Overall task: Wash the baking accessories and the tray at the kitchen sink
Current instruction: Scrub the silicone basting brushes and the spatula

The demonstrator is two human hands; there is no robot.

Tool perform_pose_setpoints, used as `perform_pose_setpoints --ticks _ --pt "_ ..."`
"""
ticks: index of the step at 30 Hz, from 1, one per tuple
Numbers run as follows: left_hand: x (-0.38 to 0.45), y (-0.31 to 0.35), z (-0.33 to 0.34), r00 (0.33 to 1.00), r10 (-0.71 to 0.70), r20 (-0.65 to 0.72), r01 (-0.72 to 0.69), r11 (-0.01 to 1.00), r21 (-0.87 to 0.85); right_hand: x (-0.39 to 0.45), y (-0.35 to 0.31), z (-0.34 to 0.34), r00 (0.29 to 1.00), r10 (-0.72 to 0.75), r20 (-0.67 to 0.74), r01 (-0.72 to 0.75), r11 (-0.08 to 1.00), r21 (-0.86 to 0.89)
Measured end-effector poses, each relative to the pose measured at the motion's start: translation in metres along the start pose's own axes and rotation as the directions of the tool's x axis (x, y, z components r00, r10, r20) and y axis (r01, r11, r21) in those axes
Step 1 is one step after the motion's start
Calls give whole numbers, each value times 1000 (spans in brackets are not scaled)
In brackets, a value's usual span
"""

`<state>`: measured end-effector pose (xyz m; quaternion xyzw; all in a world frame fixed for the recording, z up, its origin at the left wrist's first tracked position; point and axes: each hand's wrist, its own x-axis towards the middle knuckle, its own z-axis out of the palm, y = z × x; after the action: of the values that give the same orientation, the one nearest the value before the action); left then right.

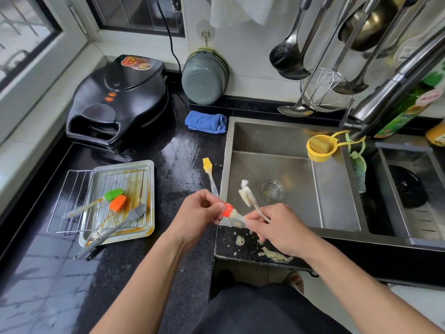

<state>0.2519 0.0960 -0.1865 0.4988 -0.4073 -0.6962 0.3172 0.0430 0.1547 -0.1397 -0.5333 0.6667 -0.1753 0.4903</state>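
Note:
My left hand (197, 213) pinches the bristle head of a red silicone basting brush (228, 210) at the sink's left front corner. My right hand (277, 225) grips that brush's clear handle together with the handle of a soapy sponge wand (245, 192), which points up over the steel sink (337, 189). A yellow brush (209, 172) lies on the wet black counter beside the sink. The greasy metal tray (147, 206) sits to the left with a wire rack (72, 201) on it, carrying a green brush (113, 194), an orange brush (118, 203) and a grey brush (138, 210).
A black electric griddle (120, 100) stands at the back left, with a blue cloth (207, 121) and a grey bowl (204, 78) beside it. The faucet (397, 80) crosses the upper right over a yellow holder (320, 148). Foam spots (277, 256) lie on the counter's front edge.

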Motion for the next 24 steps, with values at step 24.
perform_pose_setpoints --ticks 24 --pt "122 29 -87 984 29 -176 131 553 823 54 37 2 955 249 -164 -268 957 -108"
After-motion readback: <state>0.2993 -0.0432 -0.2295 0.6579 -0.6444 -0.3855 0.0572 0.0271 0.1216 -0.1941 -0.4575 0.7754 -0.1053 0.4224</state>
